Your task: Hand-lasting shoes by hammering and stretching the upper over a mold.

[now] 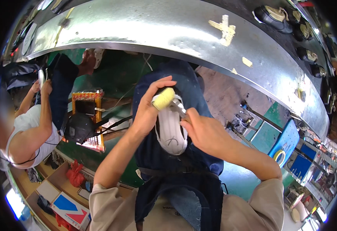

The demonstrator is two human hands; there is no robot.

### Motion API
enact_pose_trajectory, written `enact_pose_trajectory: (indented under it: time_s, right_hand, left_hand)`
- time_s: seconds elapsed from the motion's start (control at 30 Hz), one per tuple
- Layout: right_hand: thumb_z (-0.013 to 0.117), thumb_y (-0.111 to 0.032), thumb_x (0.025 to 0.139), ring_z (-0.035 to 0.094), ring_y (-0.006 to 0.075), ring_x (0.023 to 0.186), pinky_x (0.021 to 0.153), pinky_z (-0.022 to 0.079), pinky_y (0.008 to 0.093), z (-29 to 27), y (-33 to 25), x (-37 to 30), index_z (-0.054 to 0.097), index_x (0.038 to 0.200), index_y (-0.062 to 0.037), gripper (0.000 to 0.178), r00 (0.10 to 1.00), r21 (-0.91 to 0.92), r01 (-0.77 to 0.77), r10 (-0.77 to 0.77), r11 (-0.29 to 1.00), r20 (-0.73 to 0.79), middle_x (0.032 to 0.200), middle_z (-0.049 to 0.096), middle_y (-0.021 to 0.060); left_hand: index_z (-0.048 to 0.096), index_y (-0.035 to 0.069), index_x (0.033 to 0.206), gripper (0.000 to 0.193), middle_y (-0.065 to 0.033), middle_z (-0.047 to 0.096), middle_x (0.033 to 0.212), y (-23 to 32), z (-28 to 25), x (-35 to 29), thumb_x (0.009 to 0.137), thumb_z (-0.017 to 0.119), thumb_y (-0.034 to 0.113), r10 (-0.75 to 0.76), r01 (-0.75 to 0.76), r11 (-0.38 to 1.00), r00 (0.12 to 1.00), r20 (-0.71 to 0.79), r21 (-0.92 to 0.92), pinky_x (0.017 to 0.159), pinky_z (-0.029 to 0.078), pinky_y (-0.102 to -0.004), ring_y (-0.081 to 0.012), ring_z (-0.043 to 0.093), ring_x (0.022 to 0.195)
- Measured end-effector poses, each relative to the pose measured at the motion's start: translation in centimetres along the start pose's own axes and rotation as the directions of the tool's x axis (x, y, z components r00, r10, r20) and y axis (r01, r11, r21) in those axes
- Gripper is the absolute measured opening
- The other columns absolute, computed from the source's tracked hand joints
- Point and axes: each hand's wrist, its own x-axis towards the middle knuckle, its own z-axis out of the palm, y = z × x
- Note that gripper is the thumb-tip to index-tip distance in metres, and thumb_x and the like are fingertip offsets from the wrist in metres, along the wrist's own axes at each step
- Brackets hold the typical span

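Observation:
A shoe [171,133] with a pale underside and a dark curved pen mark lies lengthwise on my lap. My left hand [149,104] is closed round its far end, fingers curled over the top. A pale yellow rounded block [163,99] sits at that end, beside my left palm; I cannot tell whether it belongs to the shoe or to the tool. My right hand [199,129] is closed on a shiny metal tool [179,107], which reaches toward the block. Its kind is hidden by my fingers. A dark blue apron [149,150] covers my legs under the shoe.
A long metal bench [157,32] curves across the far side, with several dark shoes [274,17] beyond it at right. At left, another person [37,131] sits holding a pale piece. An orange-framed heater [87,104], a box [70,210] and a blue stool [286,142] stand around.

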Motion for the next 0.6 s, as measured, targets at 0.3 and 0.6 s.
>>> enact_pose_trajectory:
  time_s: [0.3,0.6]
  right_hand:
    - [0.065,-0.018,0.101,0.070,0.0336,0.063,0.055,0.053,0.0423,-1.4,-1.1,-0.6,0.057,0.110,-0.0025,0.019,0.944,0.255,0.008,0.077,0.967,-0.321,0.075,0.070,0.0135]
    - [0.062,-0.023,0.102,0.066,0.0343,0.057,0.049,0.049,0.0449,-0.7,-0.8,1.7,0.052,0.102,-0.0055,0.020,0.928,-0.016,0.037,-0.041,0.999,-0.370,0.065,0.063,0.0135]
  left_hand:
    - [0.053,0.003,0.135,0.040,-0.0170,0.051,0.145,-2.2,1.5,0.1,0.096,0.053,0.003,0.226,-0.217,0.966,0.973,-0.055,0.138,0.117,0.033,-0.0374,-0.0287,0.047,0.138]
    - [0.049,0.000,0.140,0.050,-0.0201,0.050,0.145,-3.3,1.6,-0.5,0.090,0.044,0.001,0.271,-0.245,0.936,0.960,-0.073,0.254,0.119,0.031,-0.0404,-0.0341,0.045,0.138]
